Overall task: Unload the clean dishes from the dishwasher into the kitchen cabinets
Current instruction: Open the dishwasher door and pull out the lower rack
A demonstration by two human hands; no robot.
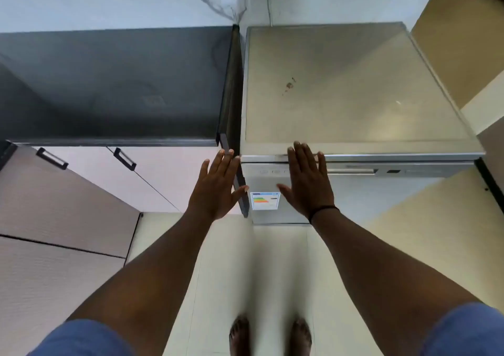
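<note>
Dishwasher — door shut, silver, beside dark countertop.
Left hand, right hand — fingers straight, spread, holding nothing, before its front.

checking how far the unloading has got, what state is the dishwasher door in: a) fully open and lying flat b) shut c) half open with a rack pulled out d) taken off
b: the dishwasher shows only its closed front with the control strip and the energy label; no rack or dishes show.

Soft daylight, slight blur, wide-angle edge warping
</note>
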